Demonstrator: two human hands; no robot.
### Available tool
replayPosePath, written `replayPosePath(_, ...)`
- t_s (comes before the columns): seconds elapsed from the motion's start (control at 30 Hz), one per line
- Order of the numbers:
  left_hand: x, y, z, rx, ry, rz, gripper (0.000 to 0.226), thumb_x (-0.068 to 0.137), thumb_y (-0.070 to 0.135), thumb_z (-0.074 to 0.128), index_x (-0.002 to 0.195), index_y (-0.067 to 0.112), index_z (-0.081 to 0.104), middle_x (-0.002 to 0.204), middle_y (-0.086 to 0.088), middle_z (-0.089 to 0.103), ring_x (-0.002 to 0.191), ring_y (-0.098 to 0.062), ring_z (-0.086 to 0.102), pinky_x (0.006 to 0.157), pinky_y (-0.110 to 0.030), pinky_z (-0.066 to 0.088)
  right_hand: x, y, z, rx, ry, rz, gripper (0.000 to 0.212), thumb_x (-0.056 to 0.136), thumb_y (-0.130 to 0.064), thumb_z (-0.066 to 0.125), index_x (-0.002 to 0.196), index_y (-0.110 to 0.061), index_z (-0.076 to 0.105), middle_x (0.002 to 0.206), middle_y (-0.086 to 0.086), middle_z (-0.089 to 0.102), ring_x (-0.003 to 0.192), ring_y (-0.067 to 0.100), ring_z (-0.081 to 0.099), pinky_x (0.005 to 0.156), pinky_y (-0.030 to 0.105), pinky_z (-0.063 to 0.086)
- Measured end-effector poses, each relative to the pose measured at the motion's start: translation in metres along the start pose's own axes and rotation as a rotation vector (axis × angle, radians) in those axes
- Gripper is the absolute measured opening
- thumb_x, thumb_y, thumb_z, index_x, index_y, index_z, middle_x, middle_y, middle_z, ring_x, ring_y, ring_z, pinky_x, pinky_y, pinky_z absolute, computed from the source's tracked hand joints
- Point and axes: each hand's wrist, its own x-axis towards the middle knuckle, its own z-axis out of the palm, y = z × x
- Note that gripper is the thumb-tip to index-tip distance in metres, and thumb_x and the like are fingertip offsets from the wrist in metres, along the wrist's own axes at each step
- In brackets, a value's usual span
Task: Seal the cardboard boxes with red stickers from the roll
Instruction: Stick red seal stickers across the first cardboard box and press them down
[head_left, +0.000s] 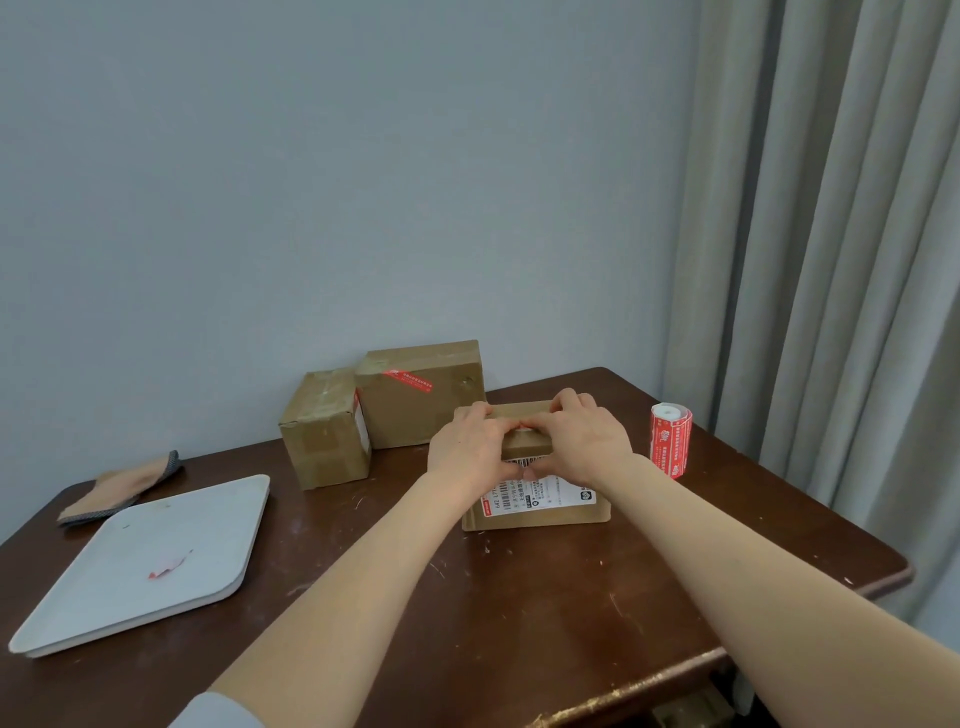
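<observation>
A small cardboard box (540, 512) with a white shipping label lies on the brown table (519, 613). My left hand (470, 447) and my right hand (582, 436) both rest on its top, fingertips meeting over a small patch of red sticker (522, 427) mostly hidden by my fingers. The roll of red stickers (670, 439) stands upright to the right of the box. Behind, two more cardboard boxes lean by the wall: the right one (423, 397) carries a red sticker (409, 381), the left one (324, 431) shows brown tape.
A white tray (104, 592) holding a red-and-white paper scrap (169, 566) lies at the front left. A tan cloth pad (122, 488) sits behind it. Grey curtains (831, 260) hang at the right, past the table's edge.
</observation>
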Motion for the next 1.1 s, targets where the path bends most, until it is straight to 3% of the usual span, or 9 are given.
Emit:
replayPosePath(0.2, 0.0, -0.002, -0.003, -0.015, -0.005, -0.036, 0.074, 0.073, 0.06, 0.067, 0.138, 0.033, 0.045, 0.143, 0.0, 0.037, 0.129, -0.019, 0.038, 0.092, -0.036, 0.044, 0.002, 0.002, -0.004, 0.035, -0.013, 0.034, 0.069, 0.074, -0.056, 0.072, 0.135, -0.03, 0.052, 0.126, 0.004, 0.042, 0.119, 0.022, 0.038, 0.094, 0.033, 0.042)
replayPosePath(0.4, -0.002, -0.005, -0.004, -0.045, -0.013, -0.03, 0.069, 0.077, 0.052, 0.069, 0.136, 0.025, 0.046, 0.14, -0.001, 0.04, 0.126, -0.018, 0.041, 0.092, -0.035, 0.044, 0.001, 0.003, -0.005, 0.052, -0.019, 0.071, 0.07, 0.071, -0.057, 0.074, 0.129, -0.022, 0.057, 0.124, 0.002, 0.043, 0.116, 0.02, 0.04, 0.089, 0.034, 0.044)
replayPosePath(0.53, -0.003, -0.007, -0.003, -0.061, 0.005, -0.027, 0.066, 0.079, 0.048, 0.068, 0.136, 0.022, 0.047, 0.138, 0.001, 0.042, 0.124, -0.016, 0.042, 0.091, -0.032, 0.043, -0.002, 0.008, -0.007, -0.005, 0.004, 0.093, 0.072, 0.071, -0.063, 0.07, 0.129, -0.023, 0.057, 0.125, 0.002, 0.046, 0.115, 0.021, 0.043, 0.09, 0.034, 0.044)
replayPosePath(0.77, -0.007, -0.011, 0.001, -0.069, 0.038, -0.063, 0.07, 0.078, 0.049, 0.068, 0.137, 0.018, 0.044, 0.137, 0.002, 0.043, 0.122, -0.016, 0.042, 0.092, -0.032, 0.046, -0.003, 0.01, -0.007, 0.07, -0.002, 0.119, 0.069, 0.072, -0.058, 0.072, 0.127, -0.019, 0.057, 0.123, -0.001, 0.046, 0.112, 0.017, 0.045, 0.084, 0.033, 0.048)
replayPosePath(0.97, -0.011, -0.009, 0.0, -0.05, 0.078, -0.04, 0.073, 0.08, 0.046, 0.067, 0.141, 0.02, 0.036, 0.139, 0.0, 0.041, 0.125, -0.016, 0.041, 0.093, -0.032, 0.045, -0.008, 0.006, -0.007, 0.031, 0.029, 0.064, 0.08, 0.074, -0.057, 0.071, 0.141, -0.023, 0.041, 0.134, 0.003, 0.042, 0.125, 0.021, 0.04, 0.093, 0.035, 0.044)
replayPosePath(1.1, -0.014, -0.003, 0.002, -0.049, 0.126, 0.039, 0.063, 0.084, 0.035, 0.064, 0.14, 0.029, 0.037, 0.141, -0.002, 0.04, 0.13, -0.019, 0.037, 0.096, -0.032, 0.042, -0.011, -0.003, -0.006, 0.021, 0.04, -0.025, 0.075, 0.077, -0.055, 0.068, 0.142, -0.032, 0.039, 0.136, 0.004, 0.04, 0.13, 0.024, 0.034, 0.103, 0.036, 0.035)
